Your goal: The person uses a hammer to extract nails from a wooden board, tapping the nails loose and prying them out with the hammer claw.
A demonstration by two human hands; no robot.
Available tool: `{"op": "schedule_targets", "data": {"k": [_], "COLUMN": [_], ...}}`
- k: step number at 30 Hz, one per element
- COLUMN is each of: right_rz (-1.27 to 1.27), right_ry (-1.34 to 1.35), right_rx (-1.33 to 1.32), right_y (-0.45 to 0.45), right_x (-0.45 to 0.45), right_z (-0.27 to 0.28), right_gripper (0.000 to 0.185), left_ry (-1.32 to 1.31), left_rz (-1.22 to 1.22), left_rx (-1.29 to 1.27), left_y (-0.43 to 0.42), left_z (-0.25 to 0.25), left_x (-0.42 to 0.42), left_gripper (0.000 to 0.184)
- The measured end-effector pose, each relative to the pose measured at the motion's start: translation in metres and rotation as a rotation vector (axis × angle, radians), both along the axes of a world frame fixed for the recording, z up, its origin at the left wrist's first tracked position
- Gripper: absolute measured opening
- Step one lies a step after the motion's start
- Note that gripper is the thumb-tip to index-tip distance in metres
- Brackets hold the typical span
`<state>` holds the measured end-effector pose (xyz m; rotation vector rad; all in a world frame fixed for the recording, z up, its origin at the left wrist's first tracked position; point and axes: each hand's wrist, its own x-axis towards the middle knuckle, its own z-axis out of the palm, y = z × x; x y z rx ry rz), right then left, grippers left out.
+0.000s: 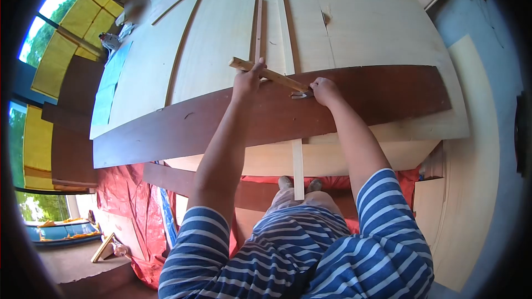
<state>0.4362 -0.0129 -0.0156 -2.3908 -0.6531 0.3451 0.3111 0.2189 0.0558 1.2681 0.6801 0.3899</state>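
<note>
My left hand [248,81] is wrapped round a thick wooden stick [284,80], which slants from upper left down toward my right hand. Closed fingers show on my right hand [326,91], at the stick's lower right end. Beside them a small grey metal piece [301,94] shows; I cannot make out whether it is a tool's head or jaws. Both hands are over a long dark brown board [377,91], which lies across a large pale plywood sheet [382,27].
Thin wooden strips [191,33] lie lengthwise on the plywood. A pale strip [298,169] sticks out under the brown board toward my body. Red sheeting [130,199] hangs below the near side. Yellow panels [83,16] stand by the windows at left.
</note>
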Motion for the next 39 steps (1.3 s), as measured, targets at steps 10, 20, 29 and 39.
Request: {"op": "schedule_targets", "data": {"k": [10, 20, 29, 39], "right_rz": [0.067, -0.336, 0.049, -0.108], "right_ry": [-0.259, 0.493, 1.442, 1.171], "right_rx": [0.069, 0.993, 0.654, 0.734], "right_y": [-0.011, -0.063, -0.077, -0.033], "right_x": [-0.022, -0.037, -0.052, -0.103], "right_z": [-0.021, 0.001, -0.013, 0.001], "right_gripper": [0.034, 0.045, 0.033, 0.02], "left_ry": [-0.191, -0.362, -0.493, -0.051], "left_rz": [-0.237, -0.735, -0.568, 0.035], "left_rx": [0.659, 1.084, 0.316, 0.538], "left_y": [-0.066, -0.211, -0.15, -0.122], "left_z": [0.051, 0.06, 0.105, 0.061], "left_x": [-0.009, 0.043, -0.026, -0.047], "left_gripper": [0.023, 0.027, 0.032, 0.032]}}
